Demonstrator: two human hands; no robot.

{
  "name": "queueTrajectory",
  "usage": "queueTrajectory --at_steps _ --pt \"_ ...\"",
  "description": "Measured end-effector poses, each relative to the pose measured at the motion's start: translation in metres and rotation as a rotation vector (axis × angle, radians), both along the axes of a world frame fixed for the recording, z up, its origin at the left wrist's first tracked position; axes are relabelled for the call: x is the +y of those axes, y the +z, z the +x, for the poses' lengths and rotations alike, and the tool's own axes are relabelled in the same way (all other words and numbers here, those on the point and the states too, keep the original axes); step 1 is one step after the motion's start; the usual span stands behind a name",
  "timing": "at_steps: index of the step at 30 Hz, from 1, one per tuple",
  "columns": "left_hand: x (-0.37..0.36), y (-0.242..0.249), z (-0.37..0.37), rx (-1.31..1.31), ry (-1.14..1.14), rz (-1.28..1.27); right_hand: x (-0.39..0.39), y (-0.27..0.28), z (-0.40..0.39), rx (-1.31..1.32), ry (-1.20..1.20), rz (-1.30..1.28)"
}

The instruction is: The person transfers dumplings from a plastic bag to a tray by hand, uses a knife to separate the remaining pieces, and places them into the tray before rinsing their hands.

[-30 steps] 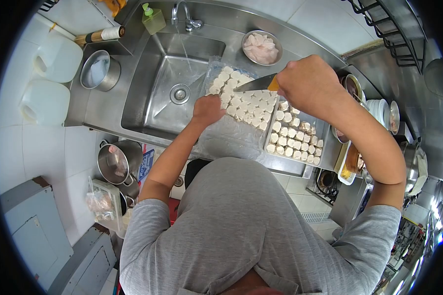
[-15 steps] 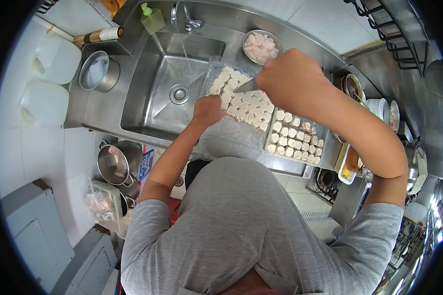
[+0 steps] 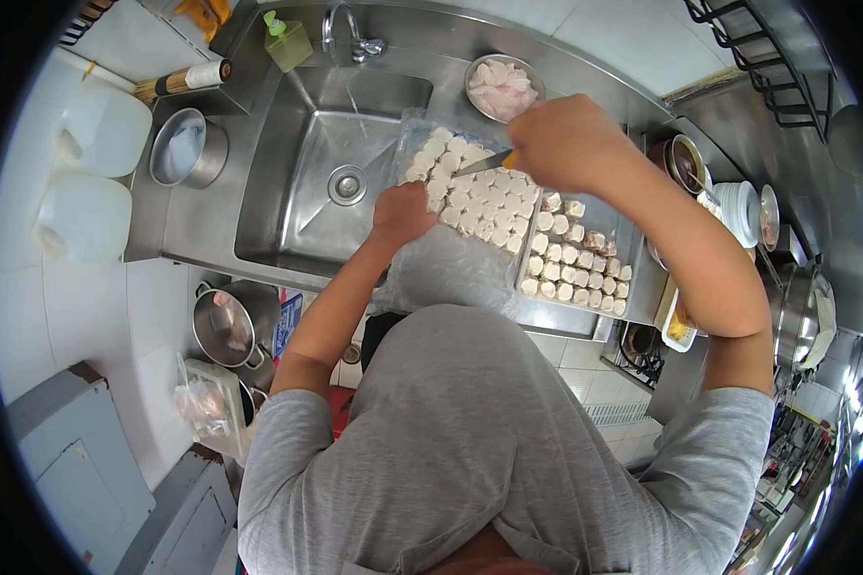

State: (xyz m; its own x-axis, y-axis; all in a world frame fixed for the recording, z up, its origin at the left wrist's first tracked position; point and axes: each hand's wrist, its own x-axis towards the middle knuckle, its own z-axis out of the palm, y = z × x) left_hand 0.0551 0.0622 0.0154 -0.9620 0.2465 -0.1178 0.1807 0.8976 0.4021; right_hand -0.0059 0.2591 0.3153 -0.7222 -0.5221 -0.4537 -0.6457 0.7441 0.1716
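My right hand (image 3: 568, 144) is closed round the yellow handle of a knife (image 3: 481, 165). The blade points left, with its tip among white round pieces packed together in a slab (image 3: 489, 209). At the slab's left edge, my left hand (image 3: 403, 213) has its fingers curled against the pieces; the fingertips are partly hidden. Under the slab lies a clear plastic sheet (image 3: 451, 278), spread towards my body. Just right of it, a metal tray (image 3: 599, 213) holds loose rows of similar white pieces (image 3: 571, 275), some with brownish sides.
Left of the slab is a steel sink (image 3: 292, 225) with water running from the tap (image 3: 355, 43). A bowl of pale meat slices (image 3: 504, 88) stands behind. A metal pot (image 3: 211, 158) and a green soap bottle (image 3: 288, 43) stand around the sink; stacked plates (image 3: 735, 213) are at right.
My right hand has shifted slightly, and the knife's yellow handle and more of its blade now show. The left hand stays at the slab's edge. The whole view has moved a little.
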Motion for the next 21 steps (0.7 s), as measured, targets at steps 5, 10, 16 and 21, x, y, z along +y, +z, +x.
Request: queueTrajectory --at_steps 5,10,16,21 --pt "-0.001 0.006 -0.003 -0.034 -0.007 -0.046 0.026 0.003 -0.003 -0.038 -0.144 0.003" --pt "-0.001 0.008 -0.001 -0.023 -0.005 -0.025 0.028 0.004 0.019 0.045 -0.008 0.062" --pt "0.001 0.014 0.001 -0.001 0.0 0.026 0.0 0.024 0.039 -0.003 0.157 0.063" --pt "0.003 0.013 0.003 -0.007 0.023 0.078 -0.033 0.023 0.048 -0.091 0.319 0.075"
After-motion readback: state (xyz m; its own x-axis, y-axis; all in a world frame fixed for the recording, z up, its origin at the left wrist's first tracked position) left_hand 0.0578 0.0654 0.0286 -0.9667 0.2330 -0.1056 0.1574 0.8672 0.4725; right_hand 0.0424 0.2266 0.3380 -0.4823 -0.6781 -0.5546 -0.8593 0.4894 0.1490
